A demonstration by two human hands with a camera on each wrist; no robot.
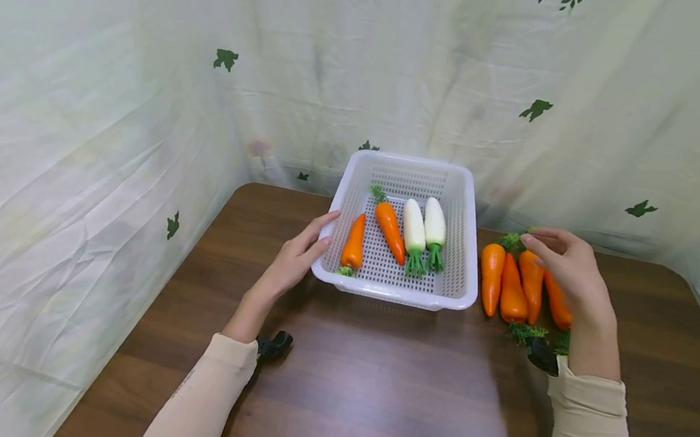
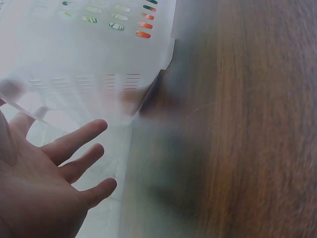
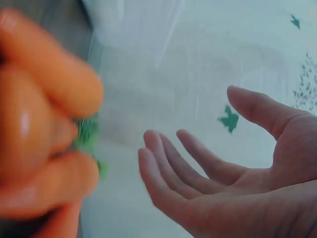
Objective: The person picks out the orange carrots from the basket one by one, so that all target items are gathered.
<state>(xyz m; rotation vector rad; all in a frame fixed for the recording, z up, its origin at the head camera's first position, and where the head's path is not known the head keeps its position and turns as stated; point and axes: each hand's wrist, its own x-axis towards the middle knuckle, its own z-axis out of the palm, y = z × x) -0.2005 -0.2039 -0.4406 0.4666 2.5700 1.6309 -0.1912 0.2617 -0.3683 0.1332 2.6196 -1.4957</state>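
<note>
A white slotted plastic basket (image 1: pixel 393 295) stands on the table with two orange carrots (image 1: pixel 390 232) and two white radishes (image 1: pixel 414 225) lying in it. At its left rim is my left hand (image 1: pixel 292 255), thumb and forefinger touching the edge. The left wrist view shows the other fingers (image 2: pixel 81 161) spread and fairly straight beside the basket wall. Right of the basket, several carrots (image 1: pixel 513 292) lie side by side. My right hand (image 1: pixel 573 269) hovers over their far end, hiding part of the rightmost ones. In the right wrist view its fingers (image 3: pixel 168 173) are loosely bent, holding nothing.
The brown wooden table (image 1: pixel 368 373) extends in front of the basket. A pale curtain (image 1: pixel 424 79) with green leaf shapes hangs close behind the table and along its left side. Dark wrist straps (image 1: pixel 274 344) show at both cuffs.
</note>
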